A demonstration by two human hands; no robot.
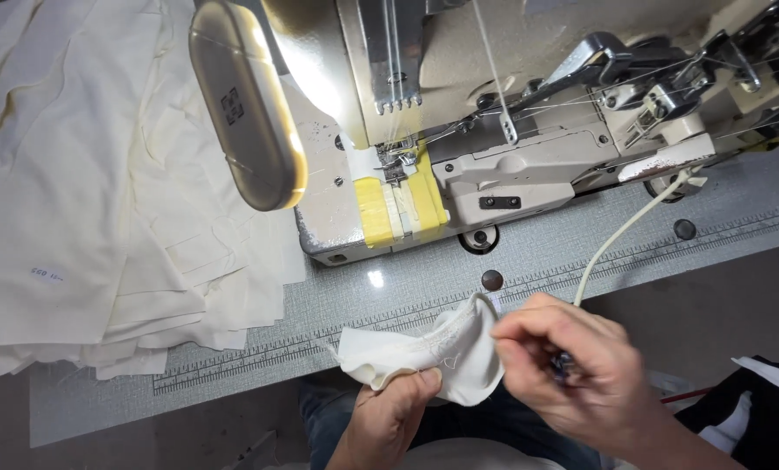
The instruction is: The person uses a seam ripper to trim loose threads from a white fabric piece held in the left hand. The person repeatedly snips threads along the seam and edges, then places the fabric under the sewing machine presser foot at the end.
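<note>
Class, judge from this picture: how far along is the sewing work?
Done: the small cream fabric piece shows a stitched seam with loose thread. In hand: the left hand pinches it while the right hand works at its edge, away from the sewing machine. Left: a stack of cream fabric pieces lies beside the machine.

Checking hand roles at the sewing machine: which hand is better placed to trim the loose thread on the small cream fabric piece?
Probably the right hand: it pinches at the small cream fabric piece, while the left hand grips it from below.
</note>
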